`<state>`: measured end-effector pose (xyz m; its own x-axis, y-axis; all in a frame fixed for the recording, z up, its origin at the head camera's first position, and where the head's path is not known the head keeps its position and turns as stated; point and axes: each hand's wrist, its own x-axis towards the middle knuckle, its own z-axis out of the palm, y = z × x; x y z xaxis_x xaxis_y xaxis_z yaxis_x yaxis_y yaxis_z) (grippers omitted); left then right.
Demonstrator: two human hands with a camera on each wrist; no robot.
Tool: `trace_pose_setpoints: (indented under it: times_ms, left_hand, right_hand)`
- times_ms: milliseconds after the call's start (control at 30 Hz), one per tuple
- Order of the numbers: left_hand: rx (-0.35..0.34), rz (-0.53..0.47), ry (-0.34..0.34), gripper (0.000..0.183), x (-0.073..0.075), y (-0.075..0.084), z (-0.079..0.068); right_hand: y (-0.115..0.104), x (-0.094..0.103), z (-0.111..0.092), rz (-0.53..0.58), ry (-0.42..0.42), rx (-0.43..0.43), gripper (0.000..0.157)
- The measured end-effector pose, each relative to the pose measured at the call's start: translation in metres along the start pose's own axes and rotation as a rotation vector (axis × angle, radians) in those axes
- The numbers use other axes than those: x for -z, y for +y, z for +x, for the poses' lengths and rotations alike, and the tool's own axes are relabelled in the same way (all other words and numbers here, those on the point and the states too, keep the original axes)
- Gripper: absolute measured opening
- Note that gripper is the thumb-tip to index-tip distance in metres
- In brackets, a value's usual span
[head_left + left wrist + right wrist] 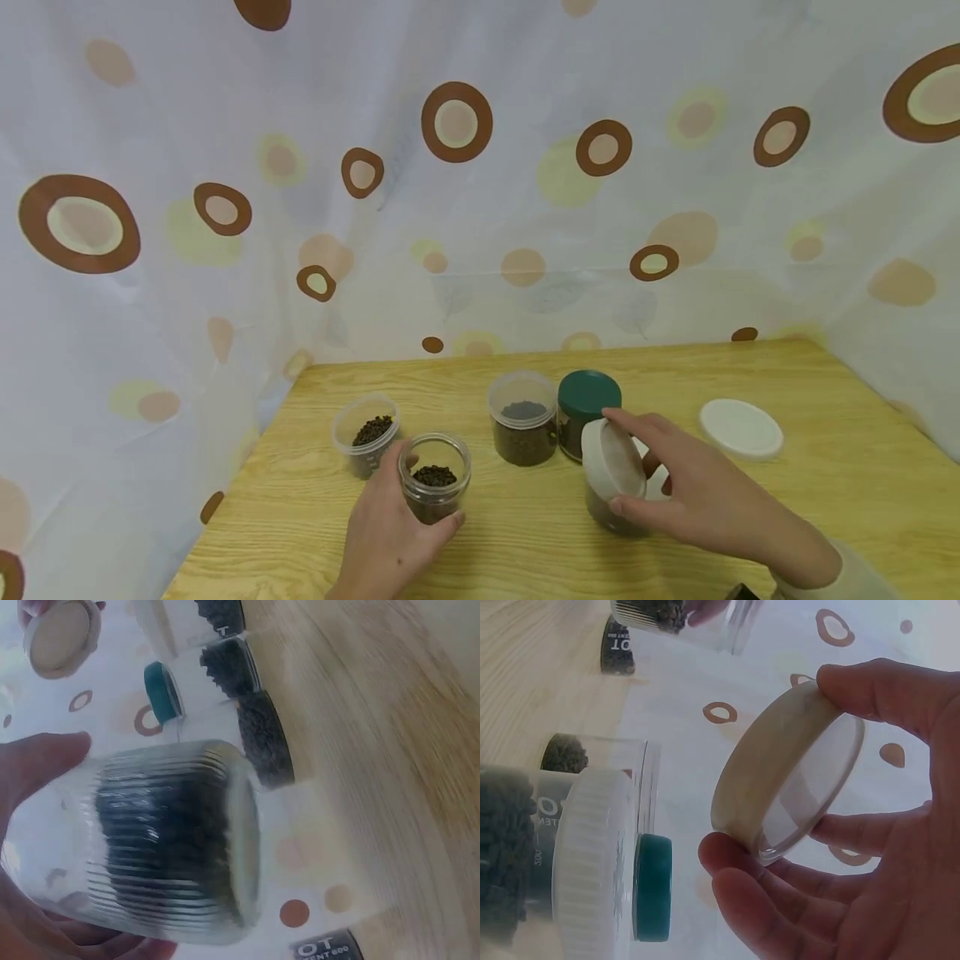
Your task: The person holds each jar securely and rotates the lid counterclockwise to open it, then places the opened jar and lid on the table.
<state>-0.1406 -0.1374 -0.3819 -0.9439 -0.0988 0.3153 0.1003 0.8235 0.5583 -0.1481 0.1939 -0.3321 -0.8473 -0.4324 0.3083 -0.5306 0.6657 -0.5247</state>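
The left hand has its fingers wrapped around a clear, ribbed, cylindrical jar, partly filled with dark granules. This jar is located at the lower centre of the head view, mouth uncovered and facing up. In the left wrist view its base stands clear of the worktop.

The right hand grasps a round, cream-coloured lid by its rim, thumb and fingers on opposite edges. The lid is tilted on edge, right of centre in the head view. Behind and below it stands a clear jar of dark granules, closed with a white ribbed lid.

Further out, a clear cylinder with a dark-green cap stands just beside an uncapped clear plastic container, also holding granules. Left of centre, a low, open plastic tub stands near the left hand. A flat white disc-shaped lid lies toward the right. A white sheet printed with brown rings fills the upper frame.
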Motion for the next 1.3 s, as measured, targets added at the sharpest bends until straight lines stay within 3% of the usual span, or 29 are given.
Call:
trace_pose_setpoints:
  times_ms: [233,467,733,1167,1300]
  left_hand:
    - [0.102,-0.045,-0.021,0.096,0.008,-0.016,0.005]
    - [0.156,0.016,-0.015,0.098,0.013,-0.033,0.009]
    - [0.134,0.074,0.052,0.093,0.023,-0.052,0.011]
    - [0.269,0.031,-0.065,0.101,0.033,-0.073,0.019]
    - [0.255,0.036,-0.080,0.107,0.034,-0.077,0.023]
  right_hand:
    - [0.000,0.001,0.002,-0.012,0.017,-0.003,0.076]
    - [0.000,0.000,0.002,0.007,-0.008,-0.034,0.076]
    - [0.000,0.001,0.003,-0.005,0.006,-0.031,0.077]
    - [0.004,0.001,0.000,-0.019,0.015,-0.007,0.077]
    - [0.006,0.002,-0.001,-0.012,0.017,0.005,0.077]
